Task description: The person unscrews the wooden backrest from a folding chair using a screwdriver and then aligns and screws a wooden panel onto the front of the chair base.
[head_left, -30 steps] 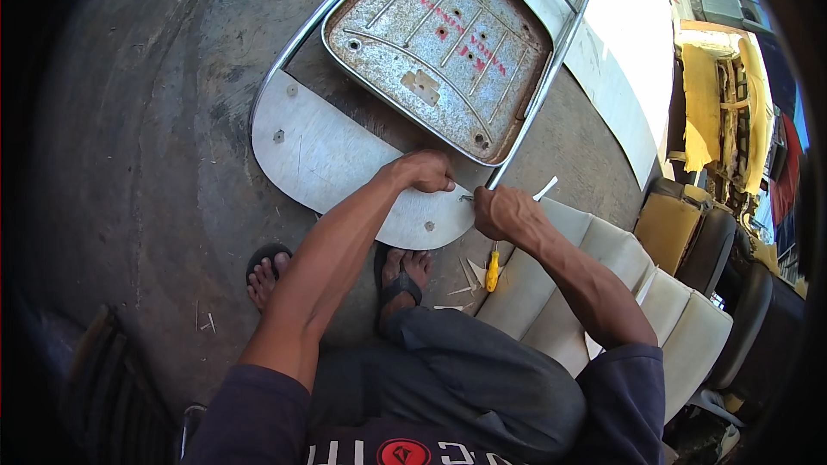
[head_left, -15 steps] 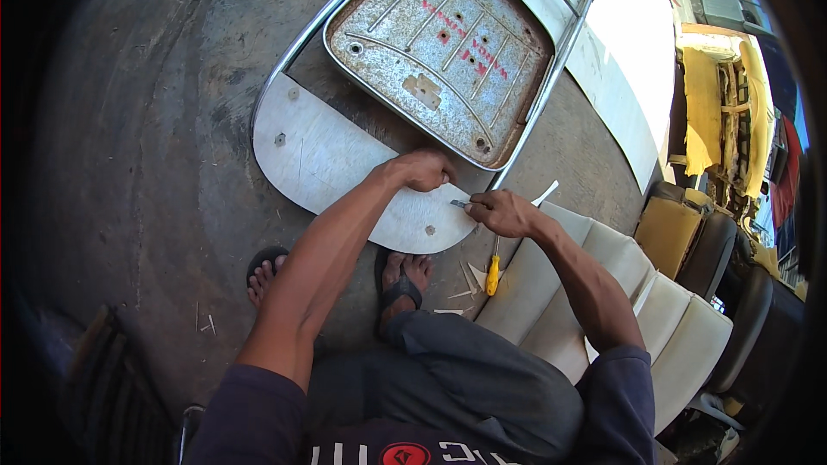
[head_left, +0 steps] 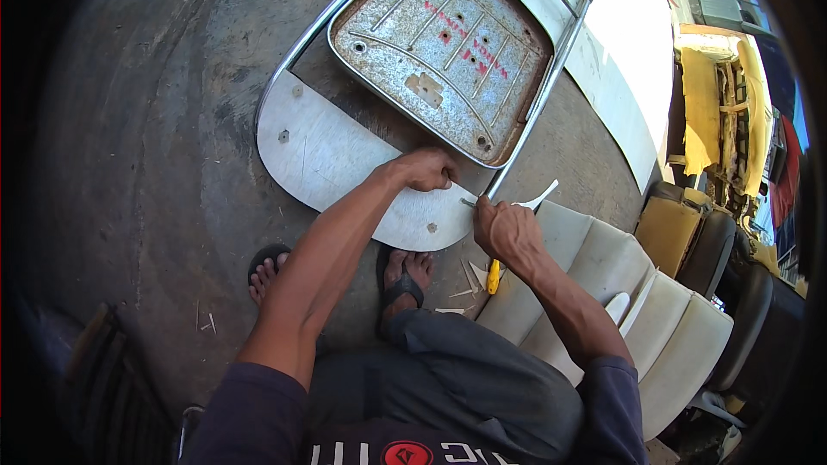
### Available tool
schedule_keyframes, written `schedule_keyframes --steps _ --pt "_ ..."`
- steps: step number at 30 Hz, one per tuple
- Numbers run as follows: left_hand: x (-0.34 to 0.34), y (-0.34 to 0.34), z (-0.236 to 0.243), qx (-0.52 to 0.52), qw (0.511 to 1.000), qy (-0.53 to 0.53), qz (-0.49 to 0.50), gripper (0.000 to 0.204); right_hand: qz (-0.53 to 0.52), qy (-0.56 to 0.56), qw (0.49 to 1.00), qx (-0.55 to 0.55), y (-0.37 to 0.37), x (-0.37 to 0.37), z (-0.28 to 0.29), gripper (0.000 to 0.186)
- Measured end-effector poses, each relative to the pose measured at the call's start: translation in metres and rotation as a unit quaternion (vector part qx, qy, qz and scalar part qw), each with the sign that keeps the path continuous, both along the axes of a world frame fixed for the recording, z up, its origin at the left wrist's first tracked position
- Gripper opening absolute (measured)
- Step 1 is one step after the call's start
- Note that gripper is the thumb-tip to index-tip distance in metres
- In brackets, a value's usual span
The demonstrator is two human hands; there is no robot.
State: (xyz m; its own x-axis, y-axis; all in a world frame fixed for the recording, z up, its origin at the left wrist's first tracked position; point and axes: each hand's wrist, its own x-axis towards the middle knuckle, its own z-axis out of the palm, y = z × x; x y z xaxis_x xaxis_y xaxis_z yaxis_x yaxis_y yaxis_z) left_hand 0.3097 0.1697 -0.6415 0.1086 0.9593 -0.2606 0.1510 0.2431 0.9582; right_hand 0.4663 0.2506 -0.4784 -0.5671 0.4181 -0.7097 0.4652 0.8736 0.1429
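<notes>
A pale, rounded panel (head_left: 332, 151) lies inside the bent chrome tube of a folding chair frame (head_left: 297, 52). My left hand (head_left: 428, 170) is closed at the panel's far edge, its knuckles up and its fingertips partly hidden. At the panel's right end, my right hand (head_left: 508, 228) is closed round a utility knife, whose handle it covers. Just the knife's grey blade (head_left: 469, 202) shows, at the panel's rim. Close below that hand lies a screwdriver with a yellow handle (head_left: 494, 277), partly covered by it. Beyond the panel is the chair's rusty metal seat pan (head_left: 448, 60).
A ribbed off-white cushion (head_left: 551, 250) lies by my right forearm, with a white strip (head_left: 538, 196) beyond it. Thin offcuts (head_left: 469, 280) are scattered near my sandalled foot (head_left: 405, 280). Worn seats and yellow foam (head_left: 702, 112) are piled at the right. A white sheet (head_left: 616, 77) lies behind the chair.
My right hand has turned and shifted slightly toward me, covering more of the knife and screwdriver. The blade sits nearer the panel's right rim. My left hand has stayed nearly in place.
</notes>
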Motion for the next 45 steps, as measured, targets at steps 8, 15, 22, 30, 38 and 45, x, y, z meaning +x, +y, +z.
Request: schedule_keyframes --steps 8,15,22,30,38,45 --pt "0.0 -0.002 0.0 0.002 1.0 0.0 -0.004 0.03 0.019 -0.014 1.0 0.004 -0.005 -0.007 0.008 0.043" --pt "-0.001 0.0 0.002 0.01 1.0 0.004 -0.006 0.031 0.049 -0.037 0.998 0.014 -0.003 -0.003 0.003 0.036" --pt "-0.001 -0.002 0.003 -0.003 1.0 0.004 -0.006 0.029 0.13 -0.053 0.988 0.066 -0.03 -0.004 -0.007 0.017" --pt "0.009 0.0 -0.005 0.004 1.0 -0.005 0.028 0.024 0.03 -0.023 0.999 0.035 -0.02 -0.01 -0.015 0.027" --pt "0.013 -0.002 -0.01 0.017 1.0 -0.004 0.024 0.02 -0.183 0.044 0.982 0.029 -0.042 0.002 0.013 0.034" --pt "0.013 0.0 -0.01 0.026 0.998 -0.01 0.048 0.026 -0.164 0.045 0.982 0.075 -0.034 -0.003 -0.002 0.032"
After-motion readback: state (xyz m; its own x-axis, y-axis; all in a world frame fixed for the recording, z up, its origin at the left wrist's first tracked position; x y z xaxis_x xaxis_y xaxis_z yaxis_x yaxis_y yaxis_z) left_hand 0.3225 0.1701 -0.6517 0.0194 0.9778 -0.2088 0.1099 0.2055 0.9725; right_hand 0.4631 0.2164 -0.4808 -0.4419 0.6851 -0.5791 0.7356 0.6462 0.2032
